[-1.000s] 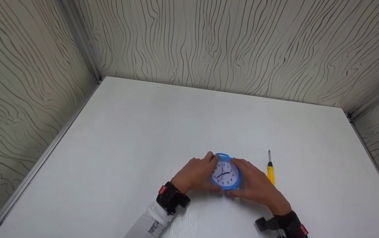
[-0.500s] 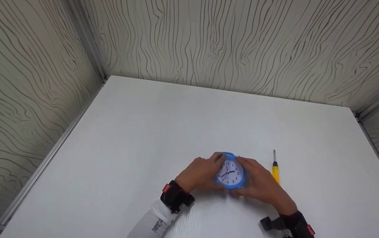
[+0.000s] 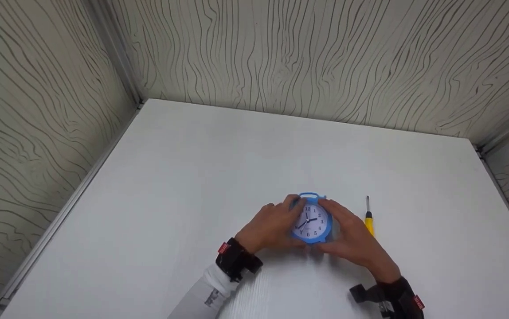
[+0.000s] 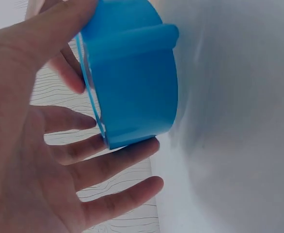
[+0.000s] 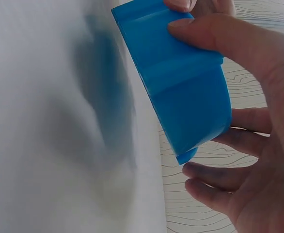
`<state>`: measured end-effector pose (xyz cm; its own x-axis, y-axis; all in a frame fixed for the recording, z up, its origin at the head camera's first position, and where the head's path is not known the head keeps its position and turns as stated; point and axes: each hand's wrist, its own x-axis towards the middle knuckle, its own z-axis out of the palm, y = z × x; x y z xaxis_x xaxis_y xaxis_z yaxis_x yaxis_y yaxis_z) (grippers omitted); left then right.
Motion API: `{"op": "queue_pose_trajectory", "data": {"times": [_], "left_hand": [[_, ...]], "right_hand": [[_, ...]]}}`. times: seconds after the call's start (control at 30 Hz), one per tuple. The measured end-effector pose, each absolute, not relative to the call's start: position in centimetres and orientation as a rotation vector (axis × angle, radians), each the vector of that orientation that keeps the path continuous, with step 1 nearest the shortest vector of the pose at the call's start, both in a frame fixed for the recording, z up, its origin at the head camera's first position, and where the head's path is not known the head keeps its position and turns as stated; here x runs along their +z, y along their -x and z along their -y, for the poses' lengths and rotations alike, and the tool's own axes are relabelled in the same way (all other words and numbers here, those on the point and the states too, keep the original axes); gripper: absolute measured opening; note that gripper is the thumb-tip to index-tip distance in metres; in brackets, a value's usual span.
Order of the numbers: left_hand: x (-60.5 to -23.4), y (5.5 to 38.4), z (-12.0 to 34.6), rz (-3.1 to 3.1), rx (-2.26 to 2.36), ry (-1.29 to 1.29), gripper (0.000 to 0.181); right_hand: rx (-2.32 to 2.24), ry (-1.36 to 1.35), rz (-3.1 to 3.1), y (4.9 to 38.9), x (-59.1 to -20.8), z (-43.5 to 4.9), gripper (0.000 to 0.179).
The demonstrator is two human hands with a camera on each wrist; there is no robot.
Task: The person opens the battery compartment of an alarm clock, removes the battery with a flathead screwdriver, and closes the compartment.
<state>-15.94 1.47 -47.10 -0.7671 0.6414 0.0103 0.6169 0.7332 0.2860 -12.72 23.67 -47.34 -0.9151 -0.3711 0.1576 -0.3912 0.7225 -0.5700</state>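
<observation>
A blue alarm clock with a white dial, black numerals and a loop handle on top faces up toward the head camera. My left hand grips its left side, thumb below and fingers at the upper edge. The opposite side is held by my right hand, again with the thumb low and fingertips near the top. In the left wrist view the smooth blue casing shows a raised ridge, with some fingers of that hand spread out. The right wrist view shows the right thumb on the casing, close over the white surface.
A screwdriver with a yellow handle, black collar and metal shaft lies just right of my right hand, its handle end hidden. Under everything is a white tabletop, bounded by wood-grain panels at the back and sides.
Both hands have moved the clock slightly away from me, toward the back of the table. More of its loop handle shows now. Both hands keep their hold, and the screwdriver stays put.
</observation>
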Motion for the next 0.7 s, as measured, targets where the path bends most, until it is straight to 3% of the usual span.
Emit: {"op": "queue_pose_trajectory", "data": {"times": [0.7], "left_hand": [[-47.14,15.99,-1.31,-2.784,0.652,-1.058,0.103]], "right_hand": [[0.928,-0.757,2.744,12.54,-46.67,-23.45,0.094]]}}
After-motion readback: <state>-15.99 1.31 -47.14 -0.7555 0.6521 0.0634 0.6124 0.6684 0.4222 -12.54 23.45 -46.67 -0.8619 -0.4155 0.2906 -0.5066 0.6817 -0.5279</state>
